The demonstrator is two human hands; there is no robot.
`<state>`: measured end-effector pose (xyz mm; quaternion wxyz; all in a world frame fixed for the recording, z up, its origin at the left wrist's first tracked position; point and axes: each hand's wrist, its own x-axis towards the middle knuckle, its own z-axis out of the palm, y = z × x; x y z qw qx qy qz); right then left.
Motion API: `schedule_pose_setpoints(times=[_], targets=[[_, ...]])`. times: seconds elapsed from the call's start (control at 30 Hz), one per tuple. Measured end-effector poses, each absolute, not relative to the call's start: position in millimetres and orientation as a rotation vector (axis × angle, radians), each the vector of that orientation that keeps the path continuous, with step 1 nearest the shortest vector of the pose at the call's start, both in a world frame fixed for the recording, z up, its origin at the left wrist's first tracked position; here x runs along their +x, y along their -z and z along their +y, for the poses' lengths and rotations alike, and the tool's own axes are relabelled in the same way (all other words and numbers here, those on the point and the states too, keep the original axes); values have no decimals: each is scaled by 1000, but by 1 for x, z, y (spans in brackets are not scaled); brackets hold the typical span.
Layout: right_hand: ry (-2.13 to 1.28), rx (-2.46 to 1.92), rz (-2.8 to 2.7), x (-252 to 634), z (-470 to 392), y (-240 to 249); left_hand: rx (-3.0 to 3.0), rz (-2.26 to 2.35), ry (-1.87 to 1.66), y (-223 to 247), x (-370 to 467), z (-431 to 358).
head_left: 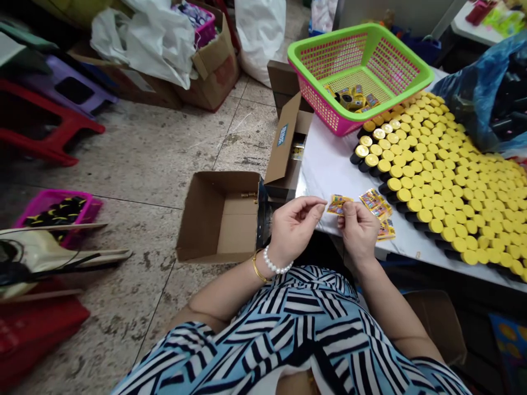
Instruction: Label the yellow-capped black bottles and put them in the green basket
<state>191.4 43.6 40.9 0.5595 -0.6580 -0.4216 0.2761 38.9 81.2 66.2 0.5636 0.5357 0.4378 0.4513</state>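
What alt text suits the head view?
A right hand holds small printed pieces over a white table, the left hand close beside them; rows of yellow-topped black containers and a green-and-pink basket sit beyond.

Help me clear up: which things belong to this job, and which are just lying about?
Likely part of the job:
- printed piece in the right hand
- yellow-topped items on the table
- green-rimmed basket

Seemingly just lying about:
- red stool
- purple stool
- white sack

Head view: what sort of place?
Likely a small packing workshop: rows of yellow-capped containers on a table, printed stickers or labels beside them, open cardboard box on the floor.
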Motion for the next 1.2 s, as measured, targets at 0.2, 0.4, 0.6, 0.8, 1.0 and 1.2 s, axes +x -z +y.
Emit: schedule_pose_setpoints(times=[0.2,0.4,0.6,0.8,1.0,1.2], targets=[[-579,-1539,-1147,191,42,-40,1355,991,-1103,-61,44,87],[-362,-1503,-1506,183,46,-35,1323,1004,-1152,-54,45,97],[-124,-1566,-1767,210,57,-61,1184,1023,-1070,-57,29,105],[745,-1829,-1763,281,111,-82,891,900,-869,-55,25,113],[635,-1789,-1907,293,137,-64,646,815,-675,-57,24,123],[286,-1723,-1842,272,116,-80,530,713,-665,-58,21,131]])
